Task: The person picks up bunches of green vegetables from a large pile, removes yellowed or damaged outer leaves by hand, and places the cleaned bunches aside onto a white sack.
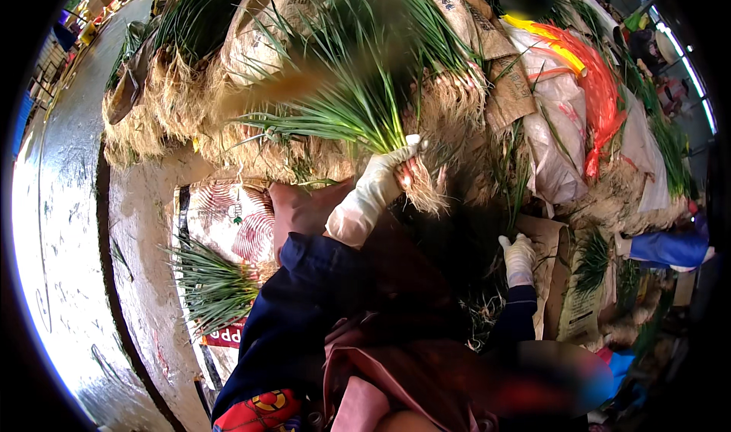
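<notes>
Burlap sack (266,32) beyond left hand (390,167) pinching onion bunch (377,118); leaves run forward-left, roots (423,193) toward right hand (519,261), thumb spread.

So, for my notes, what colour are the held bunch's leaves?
Green; the leaves show best in the head view.

The place looked like a produce-packing shed or wholesale market: long, green, straggly-rooted onion bunches (199,20) were heaped at eleven o'clock beside a coarse tan woven sack (266,32), crumpled white plastic sacking (560,131) lay at two, a smooth, wet-looking grey floor (68,196) spread at nine, and a co-worker's blue sleeve (668,248) showed at three.
</notes>
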Demonstrator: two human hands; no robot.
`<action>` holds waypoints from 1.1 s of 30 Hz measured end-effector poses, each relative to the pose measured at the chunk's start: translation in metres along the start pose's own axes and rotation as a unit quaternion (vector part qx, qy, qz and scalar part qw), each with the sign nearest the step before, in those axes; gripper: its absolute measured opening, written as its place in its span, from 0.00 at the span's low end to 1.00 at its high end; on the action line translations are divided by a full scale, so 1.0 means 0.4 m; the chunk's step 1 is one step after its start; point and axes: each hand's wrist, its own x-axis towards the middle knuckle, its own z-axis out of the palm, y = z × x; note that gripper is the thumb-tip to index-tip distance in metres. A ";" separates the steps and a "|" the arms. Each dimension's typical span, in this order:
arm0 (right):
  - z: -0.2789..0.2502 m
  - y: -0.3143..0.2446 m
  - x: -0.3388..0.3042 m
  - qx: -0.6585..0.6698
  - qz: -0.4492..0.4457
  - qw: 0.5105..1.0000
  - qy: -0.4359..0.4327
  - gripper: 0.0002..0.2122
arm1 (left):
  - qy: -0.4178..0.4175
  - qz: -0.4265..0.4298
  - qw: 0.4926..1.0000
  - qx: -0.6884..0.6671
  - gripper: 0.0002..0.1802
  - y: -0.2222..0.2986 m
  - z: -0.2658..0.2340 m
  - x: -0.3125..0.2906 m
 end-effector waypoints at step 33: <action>-0.631 -0.535 0.184 0.186 -0.389 0.895 0.111 0.21 | -0.125 0.066 0.990 -0.013 0.16 0.095 -0.021 -0.048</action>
